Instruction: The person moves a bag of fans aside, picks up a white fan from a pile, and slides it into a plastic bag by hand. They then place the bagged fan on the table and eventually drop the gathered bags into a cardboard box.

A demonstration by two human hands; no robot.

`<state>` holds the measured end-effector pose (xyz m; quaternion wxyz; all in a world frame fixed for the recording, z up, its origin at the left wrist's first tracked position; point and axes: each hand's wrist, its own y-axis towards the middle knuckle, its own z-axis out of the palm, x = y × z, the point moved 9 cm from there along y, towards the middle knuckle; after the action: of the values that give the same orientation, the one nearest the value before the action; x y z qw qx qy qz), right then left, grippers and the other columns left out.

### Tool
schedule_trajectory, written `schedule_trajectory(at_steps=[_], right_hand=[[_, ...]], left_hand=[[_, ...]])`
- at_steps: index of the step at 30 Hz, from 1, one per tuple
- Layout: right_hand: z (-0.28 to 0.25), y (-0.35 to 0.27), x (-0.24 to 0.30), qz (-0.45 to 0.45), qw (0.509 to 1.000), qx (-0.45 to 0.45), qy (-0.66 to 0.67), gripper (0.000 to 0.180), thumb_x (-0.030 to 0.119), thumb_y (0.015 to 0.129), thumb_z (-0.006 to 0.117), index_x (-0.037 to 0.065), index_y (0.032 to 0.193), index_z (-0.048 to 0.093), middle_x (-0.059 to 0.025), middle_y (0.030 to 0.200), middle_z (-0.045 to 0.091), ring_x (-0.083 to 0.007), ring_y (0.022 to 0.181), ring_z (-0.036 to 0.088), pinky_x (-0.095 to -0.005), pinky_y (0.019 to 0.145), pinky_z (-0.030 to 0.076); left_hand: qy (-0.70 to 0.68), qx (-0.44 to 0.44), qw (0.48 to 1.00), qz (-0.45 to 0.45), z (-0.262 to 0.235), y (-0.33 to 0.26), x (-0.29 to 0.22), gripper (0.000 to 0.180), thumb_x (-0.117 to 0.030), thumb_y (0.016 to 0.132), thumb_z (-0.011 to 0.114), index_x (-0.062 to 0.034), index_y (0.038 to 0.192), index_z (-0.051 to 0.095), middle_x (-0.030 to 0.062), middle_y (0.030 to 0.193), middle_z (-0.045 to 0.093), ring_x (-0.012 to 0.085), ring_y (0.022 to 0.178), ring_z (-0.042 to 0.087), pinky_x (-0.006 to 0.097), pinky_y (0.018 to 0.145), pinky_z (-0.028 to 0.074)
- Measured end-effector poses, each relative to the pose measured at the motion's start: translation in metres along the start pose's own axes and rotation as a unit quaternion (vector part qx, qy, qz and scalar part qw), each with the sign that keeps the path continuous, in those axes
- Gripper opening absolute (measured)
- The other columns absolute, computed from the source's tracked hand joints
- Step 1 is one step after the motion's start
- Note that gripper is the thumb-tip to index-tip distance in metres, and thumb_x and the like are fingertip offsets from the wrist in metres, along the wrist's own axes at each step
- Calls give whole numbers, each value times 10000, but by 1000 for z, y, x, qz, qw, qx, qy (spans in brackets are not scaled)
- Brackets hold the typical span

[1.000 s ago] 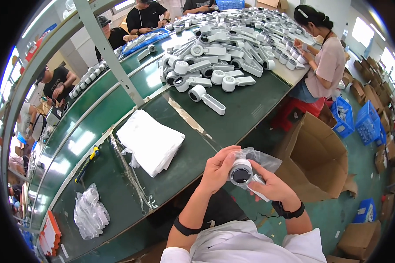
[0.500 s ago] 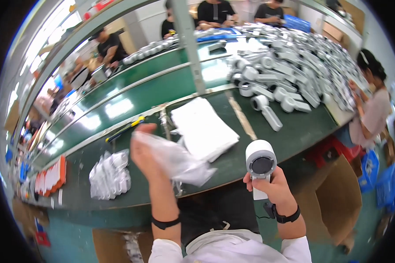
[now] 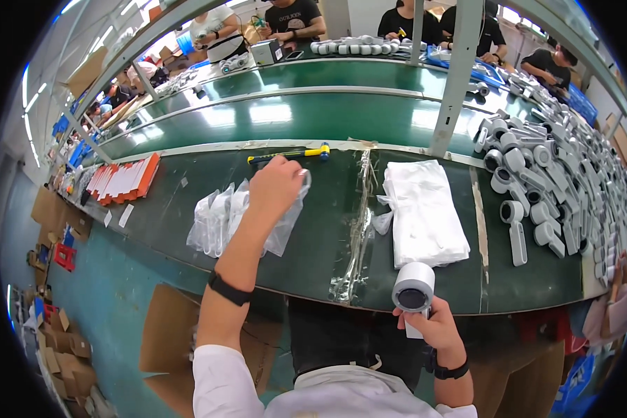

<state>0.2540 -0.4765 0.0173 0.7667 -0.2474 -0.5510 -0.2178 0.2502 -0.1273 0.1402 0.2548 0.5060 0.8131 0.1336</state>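
My left hand (image 3: 275,187) is closed on the upper end of a clear plastic bag (image 3: 284,224), at the right end of a row of bagged white pieces (image 3: 216,217). The hand and forearm hide part of the bag, and I cannot tell what is inside it. My right hand (image 3: 435,324) grips the short handle of a white hair-dryer-shaped device (image 3: 414,284), held upright at the table's front edge. Its round head shows a dark face with a grey rim. Just beyond it lies a stack of white plastic bags (image 3: 425,216).
A yellow-and-black hammer-like tool (image 3: 289,153) lies beyond my left hand. Orange-and-white cards (image 3: 125,180) stand at the far left. Similar grey-white devices (image 3: 536,174) are heaped at right. A metal post (image 3: 456,83) rises behind the stack. An open carton (image 3: 167,327) sits below the table.
My left hand has carried the clear bag leftward, away from the stack, to the bagged row. My right hand still holds the device. The view has turned left.
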Motion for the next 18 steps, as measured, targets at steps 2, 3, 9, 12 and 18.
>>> schedule_trajectory(at_steps=[2,3,9,12,18], right_hand=[[-1,0,-9,17,1000,-9,2,221,-5,850,632,-10,1071,638,-96,937,692,-145,740,641,-283,652,510],[1,-3,-10,17,1000,-10,2,221,-5,850,632,-10,1071,638,-96,937,692,-145,740,641,-283,652,510],[-6,-16,-26,80,995,-13,-61,244,19,842,670,-10,1082,638,-85,932,696,-121,733,639,-269,650,521],[-6,-16,-24,65,997,-16,-44,257,21,845,675,-9,1096,630,-89,931,695,-121,730,640,-271,652,529],[25,4,-17,81,996,30,-4,412,41,880,646,-6,1263,503,-104,926,675,-129,700,633,-284,631,538]], left_hand=[[119,77,990,2,21,11,-8,199,-297,904,606,-117,915,692,111,949,690,330,835,667,431,713,531],[119,77,990,2,24,14,-7,199,-297,904,606,-117,915,692,111,949,690,330,835,667,431,713,531],[-21,53,996,-68,24,31,17,273,-324,878,639,-61,837,703,146,753,677,342,729,662,425,660,516],[-268,21,957,-112,21,24,11,253,-228,894,678,12,814,673,20,650,607,72,600,502,258,563,421],[-484,140,844,-183,70,-80,-9,181,-184,965,610,-23,899,660,-39,682,577,16,602,475,201,517,375]])
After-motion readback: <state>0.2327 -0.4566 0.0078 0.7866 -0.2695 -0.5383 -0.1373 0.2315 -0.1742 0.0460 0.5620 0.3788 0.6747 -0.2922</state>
